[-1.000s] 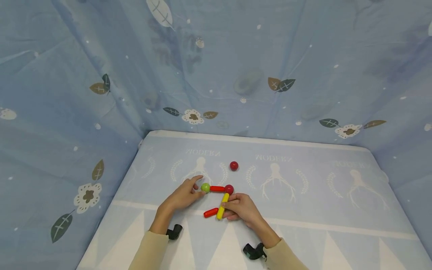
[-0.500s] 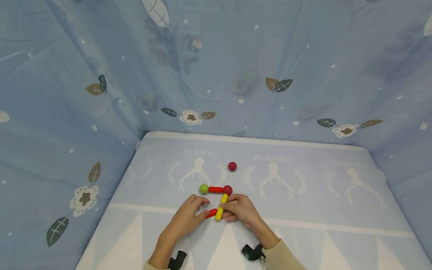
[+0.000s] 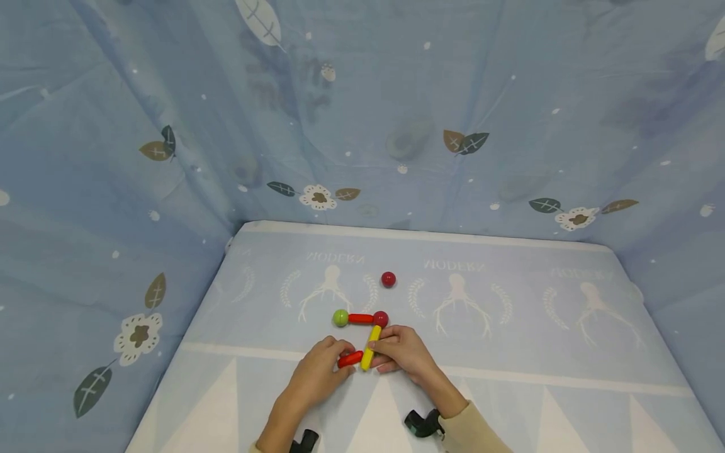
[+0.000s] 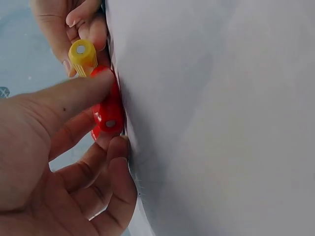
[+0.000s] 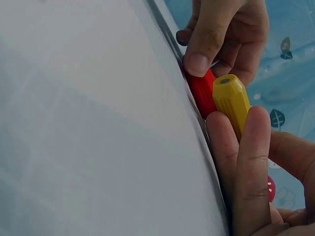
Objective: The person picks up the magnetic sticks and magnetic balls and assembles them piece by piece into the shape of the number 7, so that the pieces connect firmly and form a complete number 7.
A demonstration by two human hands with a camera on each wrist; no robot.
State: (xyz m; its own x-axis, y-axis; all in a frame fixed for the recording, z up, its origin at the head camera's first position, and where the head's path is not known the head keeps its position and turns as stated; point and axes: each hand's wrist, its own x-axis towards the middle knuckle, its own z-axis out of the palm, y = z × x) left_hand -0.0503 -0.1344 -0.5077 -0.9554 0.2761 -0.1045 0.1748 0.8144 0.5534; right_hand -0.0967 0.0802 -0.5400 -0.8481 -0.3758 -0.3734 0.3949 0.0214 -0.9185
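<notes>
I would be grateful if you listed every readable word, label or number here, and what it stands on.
"MODERN": left print on the table covering, looking flipped.
"MODERN": middle print on the same covering, also looking flipped.
The right print: a faint word, too blurred to read surely.
On the red sticks, yellow stick, red balls and green ball: no readable text.

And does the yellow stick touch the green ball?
No, the head view shows the green ball left of the far red stick, apart from the yellow stick.

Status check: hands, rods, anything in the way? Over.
Left hand pinches nearer red rod; right hand holds yellow rod. Rods touching or nearly so. Nothing seen between them.
</notes>
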